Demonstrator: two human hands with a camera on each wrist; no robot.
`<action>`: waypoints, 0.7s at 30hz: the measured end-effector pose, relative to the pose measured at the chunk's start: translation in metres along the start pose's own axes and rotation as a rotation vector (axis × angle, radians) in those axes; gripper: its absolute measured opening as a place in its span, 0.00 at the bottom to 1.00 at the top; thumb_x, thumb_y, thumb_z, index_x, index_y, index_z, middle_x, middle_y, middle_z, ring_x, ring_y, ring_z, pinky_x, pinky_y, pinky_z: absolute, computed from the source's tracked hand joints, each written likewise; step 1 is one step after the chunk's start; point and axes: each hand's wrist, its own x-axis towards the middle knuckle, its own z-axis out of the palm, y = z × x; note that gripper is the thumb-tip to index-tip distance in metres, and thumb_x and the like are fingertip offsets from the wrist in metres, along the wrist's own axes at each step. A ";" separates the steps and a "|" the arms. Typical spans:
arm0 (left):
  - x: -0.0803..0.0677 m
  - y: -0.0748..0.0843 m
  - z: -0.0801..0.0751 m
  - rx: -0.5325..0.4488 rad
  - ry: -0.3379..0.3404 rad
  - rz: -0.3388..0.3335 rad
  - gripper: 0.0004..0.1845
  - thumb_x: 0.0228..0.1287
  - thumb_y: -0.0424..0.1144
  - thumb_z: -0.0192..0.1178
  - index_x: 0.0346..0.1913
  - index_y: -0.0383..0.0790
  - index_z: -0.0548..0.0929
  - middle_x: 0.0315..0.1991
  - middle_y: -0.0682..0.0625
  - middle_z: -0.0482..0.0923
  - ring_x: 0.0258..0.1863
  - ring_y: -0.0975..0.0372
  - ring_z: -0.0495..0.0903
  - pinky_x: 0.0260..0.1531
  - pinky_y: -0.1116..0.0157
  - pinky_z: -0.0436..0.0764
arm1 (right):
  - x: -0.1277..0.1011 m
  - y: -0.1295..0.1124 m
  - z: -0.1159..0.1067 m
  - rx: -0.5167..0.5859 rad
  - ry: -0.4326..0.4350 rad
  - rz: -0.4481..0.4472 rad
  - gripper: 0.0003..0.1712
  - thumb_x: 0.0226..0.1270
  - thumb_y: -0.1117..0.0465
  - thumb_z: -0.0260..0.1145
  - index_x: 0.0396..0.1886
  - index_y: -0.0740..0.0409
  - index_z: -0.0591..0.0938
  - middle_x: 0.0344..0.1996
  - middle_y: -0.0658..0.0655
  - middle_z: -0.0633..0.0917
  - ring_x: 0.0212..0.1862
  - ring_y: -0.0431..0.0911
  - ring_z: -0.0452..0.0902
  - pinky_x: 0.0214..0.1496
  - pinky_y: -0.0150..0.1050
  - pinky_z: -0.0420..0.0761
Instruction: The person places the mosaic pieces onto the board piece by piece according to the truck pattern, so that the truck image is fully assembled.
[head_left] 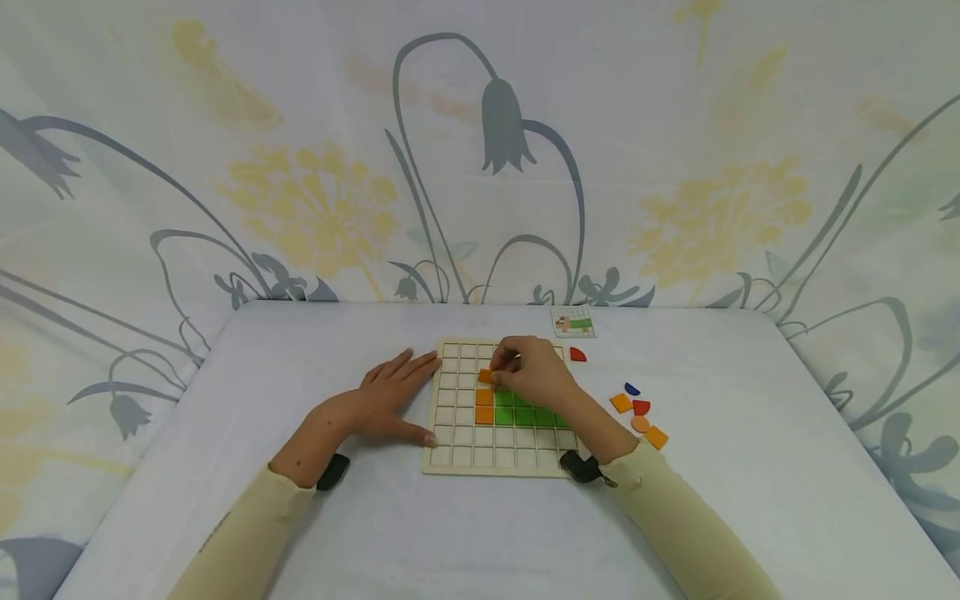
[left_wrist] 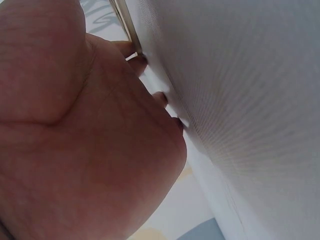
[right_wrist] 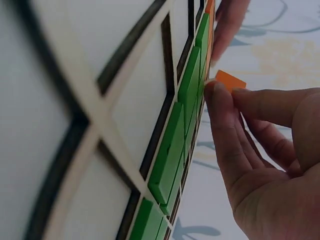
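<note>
- Pinching an orange square tile between thumb and fingertips, the right hand hovers over the upper middle of the wooden grid board, its fingers curled round the piece; the right wrist view shows the same tile at the fingertips, just off the board's face.
- Lying flat on the white table, the left hand has its fingers straight and spread, fingertips and thumb touching the board's left edge; it holds nothing. In the left wrist view the palm fills the frame and the fingertips press at the board's rim.
- The held tile sits directly above the orange squares already seated in the board, which lie in a column of two just left of the green ones.
- Green squares fill a block at the board's middle right, partly hidden under the right hand and wrist, so their number cannot be told exactly; the right wrist view shows a row of them edge-on.
- Right of the board, well clear of it, lie loose pieces: two orange squares and, one orange round piece, one blue half-round and one red rounded piece.
- Another red piece lies just off the board's upper right corner.
- One small pattern card lies beyond the board's upper right corner, near the table's far edge.
</note>
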 end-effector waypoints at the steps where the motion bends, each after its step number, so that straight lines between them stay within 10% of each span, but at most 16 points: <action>1: 0.000 0.000 0.000 0.002 -0.004 -0.002 0.65 0.60 0.69 0.72 0.88 0.45 0.46 0.88 0.50 0.40 0.86 0.43 0.34 0.80 0.37 0.46 | 0.000 0.000 0.000 0.002 -0.006 0.007 0.03 0.70 0.69 0.73 0.37 0.59 0.86 0.34 0.54 0.87 0.36 0.43 0.87 0.39 0.39 0.85; 21: 0.000 0.001 -0.001 0.014 -0.003 -0.006 0.65 0.60 0.69 0.72 0.88 0.45 0.46 0.88 0.50 0.40 0.86 0.43 0.34 0.80 0.37 0.45 | 0.000 0.002 0.002 -0.123 -0.036 -0.027 0.04 0.70 0.69 0.73 0.40 0.56 0.89 0.33 0.49 0.88 0.35 0.42 0.82 0.44 0.41 0.83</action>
